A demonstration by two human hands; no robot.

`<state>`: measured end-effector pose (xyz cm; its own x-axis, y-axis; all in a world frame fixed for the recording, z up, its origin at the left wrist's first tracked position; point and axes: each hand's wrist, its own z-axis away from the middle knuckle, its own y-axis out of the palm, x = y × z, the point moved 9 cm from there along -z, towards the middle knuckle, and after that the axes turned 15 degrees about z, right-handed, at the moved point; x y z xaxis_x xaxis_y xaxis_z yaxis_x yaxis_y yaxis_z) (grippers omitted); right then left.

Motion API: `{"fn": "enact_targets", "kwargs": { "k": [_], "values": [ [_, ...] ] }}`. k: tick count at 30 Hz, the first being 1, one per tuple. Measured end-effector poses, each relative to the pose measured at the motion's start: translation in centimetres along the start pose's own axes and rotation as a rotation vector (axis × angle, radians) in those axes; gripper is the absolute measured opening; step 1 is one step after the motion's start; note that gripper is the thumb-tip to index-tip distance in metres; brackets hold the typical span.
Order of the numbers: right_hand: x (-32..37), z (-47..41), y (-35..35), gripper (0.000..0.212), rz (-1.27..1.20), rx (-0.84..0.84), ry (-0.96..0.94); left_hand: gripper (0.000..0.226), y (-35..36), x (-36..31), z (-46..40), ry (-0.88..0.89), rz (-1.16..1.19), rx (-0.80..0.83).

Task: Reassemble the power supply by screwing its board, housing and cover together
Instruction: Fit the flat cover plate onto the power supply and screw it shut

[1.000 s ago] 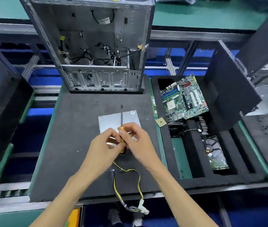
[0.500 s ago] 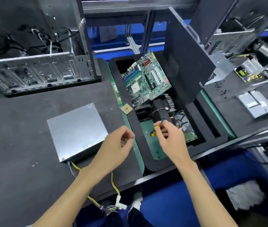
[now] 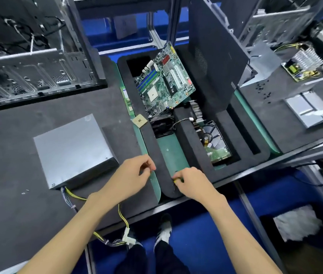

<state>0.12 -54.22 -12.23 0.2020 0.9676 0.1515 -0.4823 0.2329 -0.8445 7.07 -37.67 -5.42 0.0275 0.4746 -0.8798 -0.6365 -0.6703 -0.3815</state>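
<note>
Both hands moved right, off the silver box (image 3: 73,151) | right hand (image 3: 191,181) pinches yellow screwdriver (image 3: 176,180) | left hand (image 3: 135,175) curled, holds nothing seen | box lies left, nearer left hand

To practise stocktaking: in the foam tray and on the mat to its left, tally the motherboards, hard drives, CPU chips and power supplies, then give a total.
Motherboard: 1
Hard drive: 1
CPU chip: 1
Power supply: 1
Total: 4
</note>
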Motion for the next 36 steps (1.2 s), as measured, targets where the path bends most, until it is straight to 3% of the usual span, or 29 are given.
{"fn": "enact_targets", "kwargs": {
  "k": [4,7,11,13,15,17,19,21,24,29,32,34,36],
  "values": [
    [-0.1,-0.3,-1.2,0.042,-0.034,0.006,0.022,0.031,-1.4,-0.9,1.0,0.025,0.016,-0.010],
    [1.3,-1.0,-4.6,0.031,-0.127,-0.171,0.014,0.035,-4.2,-2.3,2.3,0.086,0.076,-0.111],
    [6.6,-3.0,-8.7,0.019,-0.590,-0.340,-0.036,0.024,-12.9,-2.3,6.3,0.199,0.174,-0.657],
    [10.7,-4.9,-9.2,0.021,-0.751,-0.300,-0.075,0.016,-17.2,0.1,8.9,0.156,0.193,-0.936],
    [14.8,-6.7,-8.8,0.042,-0.855,-0.187,-0.088,0.030,-20.0,3.9,10.6,0.002,0.215,-1.072],
    [18.4,-7.9,-7.9,0.056,-0.849,-0.082,-0.110,0.059,-21.0,8.7,11.2,-0.254,0.265,-1.029],
    [20.7,-8.7,-6.9,0.049,-0.863,-0.016,-0.150,0.079,-19.6,12.3,11.2,-0.450,0.377,-0.856],
    [21.2,-9.0,-6.3,0.047,-0.886,0.001,-0.134,0.063,-17.5,13.6,10.5,-0.473,0.522,-0.682],
    [20.8,-9.3,-5.5,0.055,-0.910,0.025,-0.099,0.020,-16.9,12.9,9.3,-0.327,0.595,-0.635],
    [20.2,-9.1,-5.2,0.050,-1.043,-0.015,-0.037,0.021,-18.2,10.5,8.0,-0.228,0.668,-0.558],
    [19.7,-9.8,-6.8,0.051,-0.918,-0.160,-0.036,0.030,-18.4,11.2,8.7,-0.274,0.723,-0.638],
    [20.1,-10.2,-8.4,0.069,-0.906,-0.216,-0.100,0.050,-17.8,12.7,10.8,-0.409,0.708,-0.808],
    [20.9,-10.8,-9.6,0.083,-0.900,-0.195,-0.154,0.062,-15.9,13.9,12.9,-0.533,0.650,-0.830]
  ]
}}
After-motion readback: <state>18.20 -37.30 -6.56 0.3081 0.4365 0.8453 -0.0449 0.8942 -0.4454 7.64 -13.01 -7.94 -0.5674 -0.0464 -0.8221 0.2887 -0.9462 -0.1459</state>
